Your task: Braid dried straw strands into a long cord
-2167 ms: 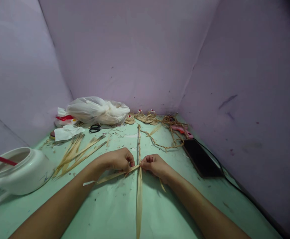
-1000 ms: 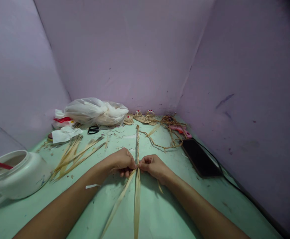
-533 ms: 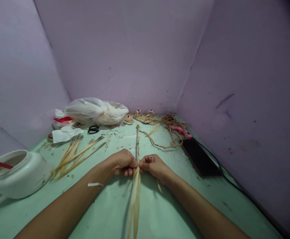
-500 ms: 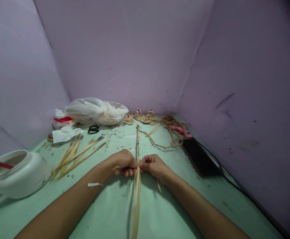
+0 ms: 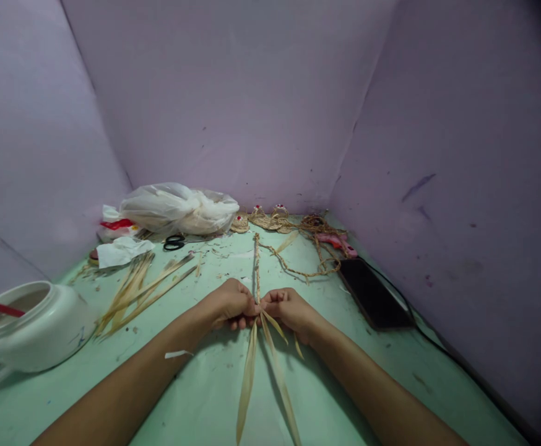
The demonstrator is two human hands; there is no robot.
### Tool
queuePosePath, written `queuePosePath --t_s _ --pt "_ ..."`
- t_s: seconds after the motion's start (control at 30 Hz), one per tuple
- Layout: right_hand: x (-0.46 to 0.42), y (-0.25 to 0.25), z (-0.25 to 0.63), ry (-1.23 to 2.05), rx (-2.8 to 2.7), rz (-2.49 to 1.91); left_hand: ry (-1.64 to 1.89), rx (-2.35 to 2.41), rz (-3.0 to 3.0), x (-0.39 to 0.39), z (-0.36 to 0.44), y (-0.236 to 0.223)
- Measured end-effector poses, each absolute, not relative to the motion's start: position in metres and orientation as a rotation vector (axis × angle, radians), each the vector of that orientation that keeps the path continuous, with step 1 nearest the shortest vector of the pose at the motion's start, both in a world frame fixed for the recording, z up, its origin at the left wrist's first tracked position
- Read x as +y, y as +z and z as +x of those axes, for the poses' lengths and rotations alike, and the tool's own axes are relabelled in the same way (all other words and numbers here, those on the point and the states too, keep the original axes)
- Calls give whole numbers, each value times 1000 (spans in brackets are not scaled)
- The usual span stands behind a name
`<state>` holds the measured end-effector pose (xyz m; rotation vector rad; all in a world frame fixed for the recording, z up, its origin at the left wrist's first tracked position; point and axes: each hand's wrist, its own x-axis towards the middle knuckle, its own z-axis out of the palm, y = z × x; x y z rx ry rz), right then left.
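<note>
A thin braid of dry straw-coloured fibre (image 5: 257, 266) runs straight away from me over the green tabletop. At its near end my left hand (image 5: 236, 303) pinches it between thumb and fingers. Close beside it, almost touching, my right hand (image 5: 286, 310) is also closed on the braid's end. Loose flat strands (image 5: 277, 375) fan out from between the fingertips toward me, one to the left, others to the right. A short strand tip pokes out below my right hand. The exact crossing of strands is hidden by the fingers.
Left lie loose fibre strips (image 5: 134, 291), black-handled scissors (image 5: 174, 242), white tissue (image 5: 124, 251) and a white pot (image 5: 43, 328) with a red stick. Behind are a plastic bag (image 5: 177, 207) and small woven slippers (image 5: 268, 218). Right are coiled braided cord (image 5: 319, 224), a phone (image 5: 375, 294) and a cable.
The loose strands, bunched together before, are now spread apart into separate strips. Both hands stay at nearly the same place on the braid.
</note>
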<state>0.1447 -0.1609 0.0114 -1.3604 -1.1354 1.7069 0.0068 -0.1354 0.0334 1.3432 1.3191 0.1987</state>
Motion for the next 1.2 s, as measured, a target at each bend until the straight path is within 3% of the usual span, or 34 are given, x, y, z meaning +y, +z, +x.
queuePosePath --t_s 0.27,0.8,0.9,1.07,1.2 --pt "-160 8 148 1797 -1173 -1194 212 1156 1131 -135 8 27" --pt "-155 12 155 1684 -1370 -1230 149 1223 1261 -132 2 28" --pt "-154 6 154 1553 -1473 -1246 207 1369 1315 -138 8 35" --pt "-155 4 159 1006 -1805 -1590 325 1406 1394 -143 15 34" --pt "-158 12 161 946 -1863 -1688 349 1405 1409 -145 17 30"
